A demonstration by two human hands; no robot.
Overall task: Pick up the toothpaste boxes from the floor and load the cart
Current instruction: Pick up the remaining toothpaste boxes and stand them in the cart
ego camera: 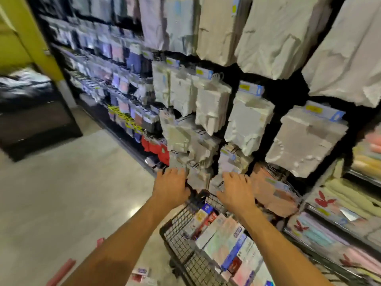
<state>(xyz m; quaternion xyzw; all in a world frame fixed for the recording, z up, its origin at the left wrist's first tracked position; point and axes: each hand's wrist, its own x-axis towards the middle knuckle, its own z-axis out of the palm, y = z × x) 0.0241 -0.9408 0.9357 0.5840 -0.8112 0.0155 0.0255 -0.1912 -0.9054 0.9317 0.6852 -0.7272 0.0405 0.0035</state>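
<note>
Toothpaste boxes (222,242) in cart (181,244) (shelves (247,120) behind).

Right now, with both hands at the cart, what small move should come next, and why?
Probably lower the right hand toward the toothpaste boxes on the floor beside the cart. It is open and holds nothing, while the left hand grips the cart's far rim. Many boxes already lie in the cart, but a few lie on the floor.
</note>
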